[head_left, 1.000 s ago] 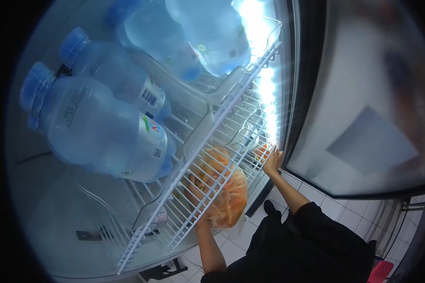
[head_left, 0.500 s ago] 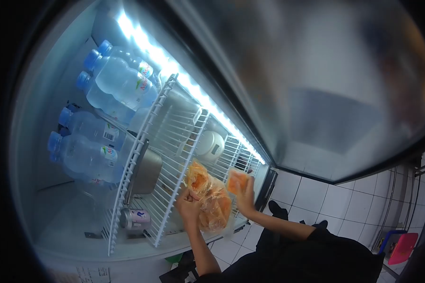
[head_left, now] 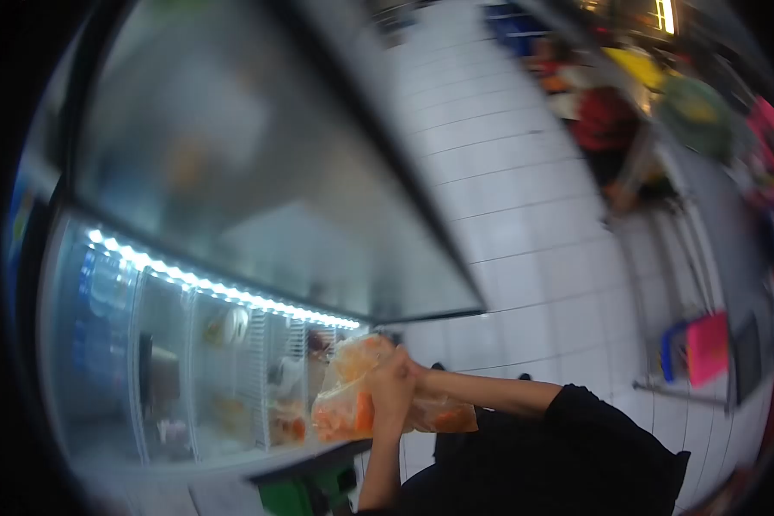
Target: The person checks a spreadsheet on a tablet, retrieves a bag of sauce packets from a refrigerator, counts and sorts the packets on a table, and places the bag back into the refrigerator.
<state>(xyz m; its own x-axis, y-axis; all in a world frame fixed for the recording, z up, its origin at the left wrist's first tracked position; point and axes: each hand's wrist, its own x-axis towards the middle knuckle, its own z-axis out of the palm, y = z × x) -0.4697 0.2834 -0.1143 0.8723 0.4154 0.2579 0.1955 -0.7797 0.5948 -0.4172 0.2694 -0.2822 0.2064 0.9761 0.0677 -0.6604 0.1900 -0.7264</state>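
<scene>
In front of the open fridge, a clear plastic bag with orange contents [head_left: 344,419] hangs below my left hand [head_left: 390,385]. My left fingers are closed on its gathered upper part. My right hand [head_left: 411,371] is right beside the left, also closed. Its fingers are largely hidden behind the left hand, so what they grip is unclear. A second clear packet with orange contents [head_left: 447,416] shows under my right forearm, near my dark clothing. Blur hides whether the two packets are joined.
The fridge's glass door [head_left: 258,172] stands open above the lit shelves, which hold blurred water bottles [head_left: 103,284] and a bag with orange contents [head_left: 288,423]. A green bin [head_left: 305,490] is below. Across the tiled floor [head_left: 525,258], a pink board [head_left: 707,348] stands at a rack.
My view has swung right, away from the shelves. Both hands have come together outside the fridge, bringing orange-filled plastic out with them.
</scene>
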